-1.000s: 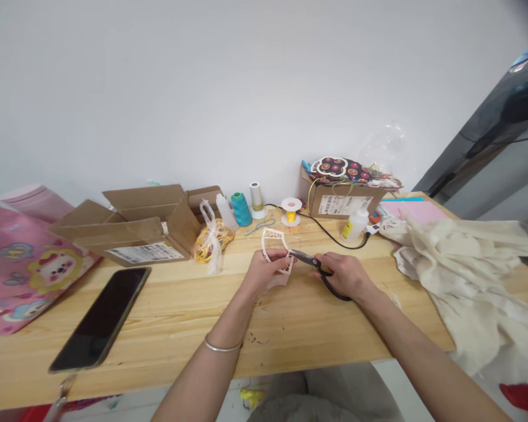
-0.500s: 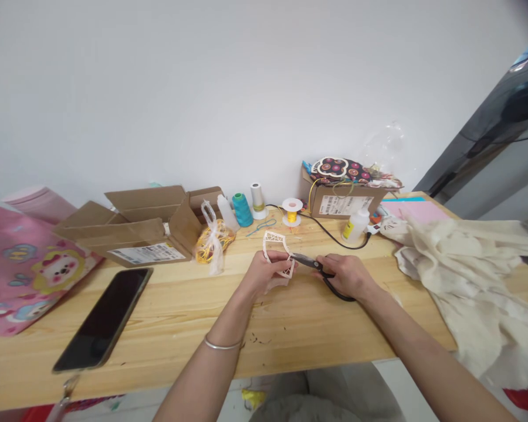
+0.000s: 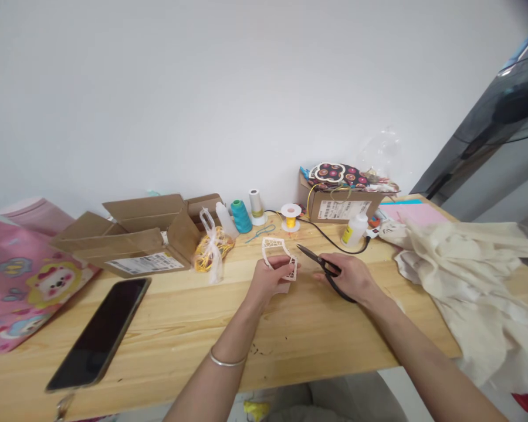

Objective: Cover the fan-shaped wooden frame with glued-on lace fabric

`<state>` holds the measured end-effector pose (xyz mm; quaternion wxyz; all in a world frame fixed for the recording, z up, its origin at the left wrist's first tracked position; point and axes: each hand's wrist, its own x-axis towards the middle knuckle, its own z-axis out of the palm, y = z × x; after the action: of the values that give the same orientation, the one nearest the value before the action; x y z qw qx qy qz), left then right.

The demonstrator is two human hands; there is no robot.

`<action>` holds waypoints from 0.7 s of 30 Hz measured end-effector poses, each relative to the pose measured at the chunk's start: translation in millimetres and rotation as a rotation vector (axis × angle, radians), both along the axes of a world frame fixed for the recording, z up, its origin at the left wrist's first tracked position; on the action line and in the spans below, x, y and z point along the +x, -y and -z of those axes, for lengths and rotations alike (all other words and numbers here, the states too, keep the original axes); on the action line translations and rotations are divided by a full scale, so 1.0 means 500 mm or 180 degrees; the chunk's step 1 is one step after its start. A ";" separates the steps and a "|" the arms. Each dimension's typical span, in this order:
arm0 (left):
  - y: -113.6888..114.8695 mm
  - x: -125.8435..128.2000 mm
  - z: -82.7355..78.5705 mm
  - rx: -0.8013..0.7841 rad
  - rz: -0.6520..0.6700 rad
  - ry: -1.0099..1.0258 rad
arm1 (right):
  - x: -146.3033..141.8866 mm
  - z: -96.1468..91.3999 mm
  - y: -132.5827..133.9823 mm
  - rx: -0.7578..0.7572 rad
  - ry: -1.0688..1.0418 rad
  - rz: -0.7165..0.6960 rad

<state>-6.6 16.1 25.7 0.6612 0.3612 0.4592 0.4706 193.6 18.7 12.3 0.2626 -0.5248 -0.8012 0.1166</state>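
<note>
My left hand (image 3: 270, 274) pinches a pale, curved lattice frame (image 3: 273, 242) with cut-out openings, held just above the table. A bit of pale material (image 3: 282, 288) shows under the fingers. In my right hand (image 3: 349, 274) is a pair of scissors (image 3: 317, 259) with black handles. The dark blades point left towards the frame, and a small gap lies between the tips and its right edge. Whether the blades are slightly parted is hard to see. Tiny dark scraps (image 3: 259, 350) lie on the wood nearer to me.
A black phone (image 3: 99, 334) and an open cardboard box (image 3: 132, 243) are on the left. Behind my hands stand a teal thread cone (image 3: 241, 217), a yellow thread spool (image 3: 291, 218) and a squeeze bottle (image 3: 354, 230). Cream cloth (image 3: 457, 264) is heaped over the right edge.
The scissors have come away from the frame's right edge and moved slightly right. My left hand still holds the frame. The whole view has shifted a little.
</note>
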 end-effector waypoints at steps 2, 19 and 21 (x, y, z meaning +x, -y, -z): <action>-0.002 -0.001 0.003 -0.0040 0.0009 -0.0024 | -0.002 0.002 -0.002 0.0070 0.0023 -0.0074; -0.010 -0.009 0.018 -0.0033 0.0181 -0.0345 | -0.006 0.019 -0.013 0.0048 0.0162 -0.0234; -0.012 -0.009 0.021 0.0007 0.0210 -0.0466 | -0.007 0.019 -0.012 0.0061 0.0202 -0.0227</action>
<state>-11.3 22.0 15.4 0.6406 0.4102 0.4937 0.4214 190.2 24.7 2.6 0.2378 -0.4968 -0.8284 0.1016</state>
